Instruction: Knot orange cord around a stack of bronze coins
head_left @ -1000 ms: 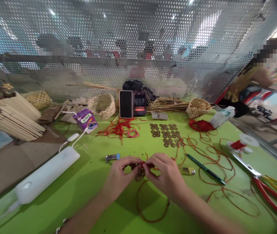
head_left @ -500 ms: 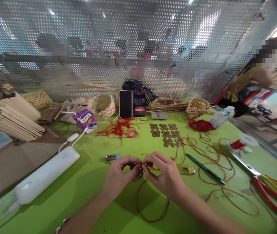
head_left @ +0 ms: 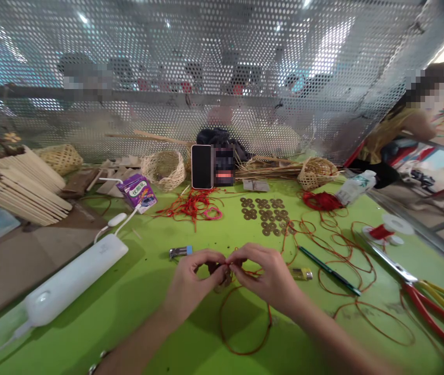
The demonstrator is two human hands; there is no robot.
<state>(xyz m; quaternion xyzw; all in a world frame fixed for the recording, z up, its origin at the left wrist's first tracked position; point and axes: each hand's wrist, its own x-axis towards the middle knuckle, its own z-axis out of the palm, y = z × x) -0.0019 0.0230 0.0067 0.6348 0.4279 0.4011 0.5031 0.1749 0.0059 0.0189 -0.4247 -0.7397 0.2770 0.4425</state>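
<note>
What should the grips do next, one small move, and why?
I'd probably ease the red cord snug with the right grip, left grip steady: both pinch it at nearly the same spot, and a cord loop lies slack on the green table.

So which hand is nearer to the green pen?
Right: the right hand is left of the green pen; the left hand is farther left, beyond the right one.
</note>
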